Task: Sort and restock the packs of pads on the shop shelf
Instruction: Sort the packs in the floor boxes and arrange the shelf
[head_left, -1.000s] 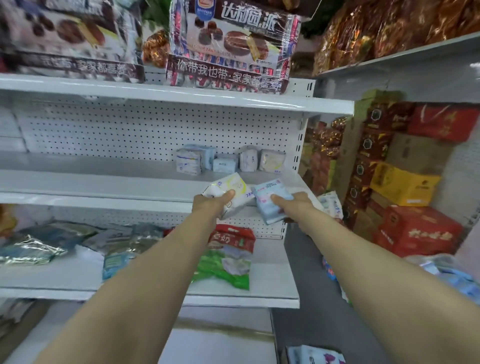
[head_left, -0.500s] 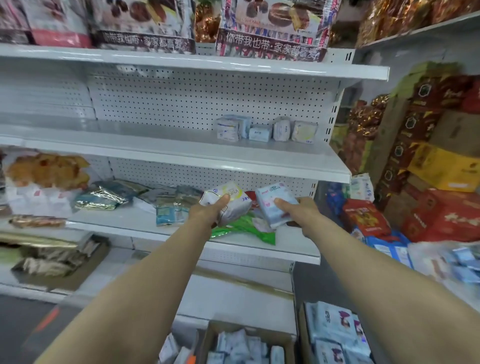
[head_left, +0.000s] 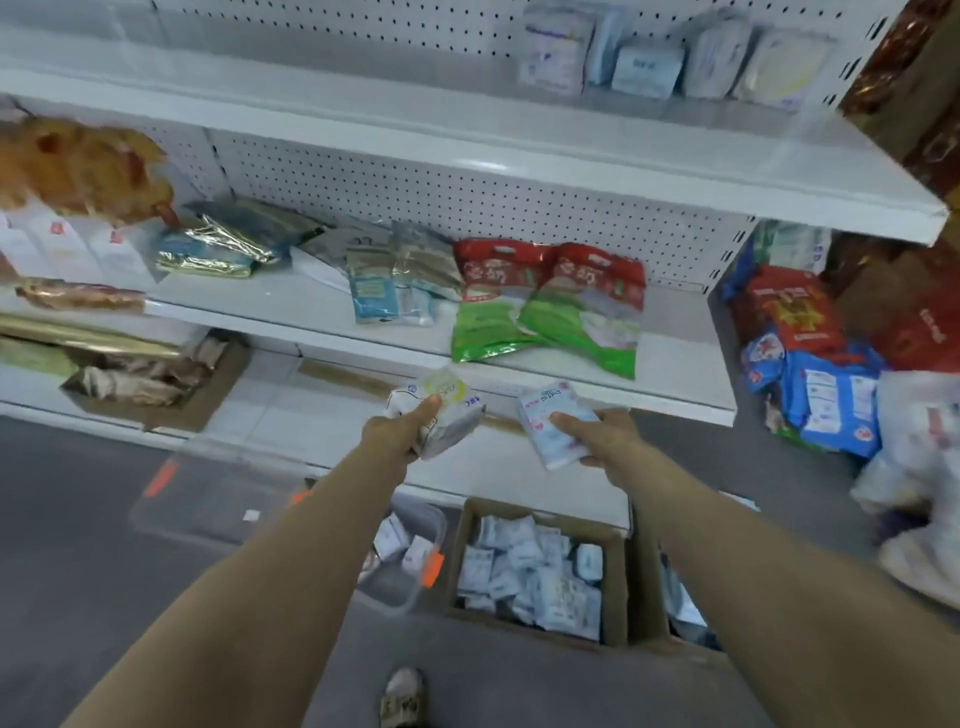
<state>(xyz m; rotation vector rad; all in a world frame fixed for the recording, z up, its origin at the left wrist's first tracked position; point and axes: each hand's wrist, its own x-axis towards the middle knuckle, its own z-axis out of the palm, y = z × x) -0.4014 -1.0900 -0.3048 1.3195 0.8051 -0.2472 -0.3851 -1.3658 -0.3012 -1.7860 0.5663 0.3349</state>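
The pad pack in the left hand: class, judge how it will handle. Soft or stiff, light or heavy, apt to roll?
Probably soft: the pad pack crumples where the left hand grips it. Likely light, since one outstretched hand holds it. Its flattish shape should not roll, though the plastic wrapper may slip.

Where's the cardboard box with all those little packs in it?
In the head view the cardboard box sits on the floor at lower centre, at the foot of the shelving, with a clear plastic bin beside it on the left.

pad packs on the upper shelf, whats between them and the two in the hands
Head view: the middle shelf, with two red-and-green bags lying on it.
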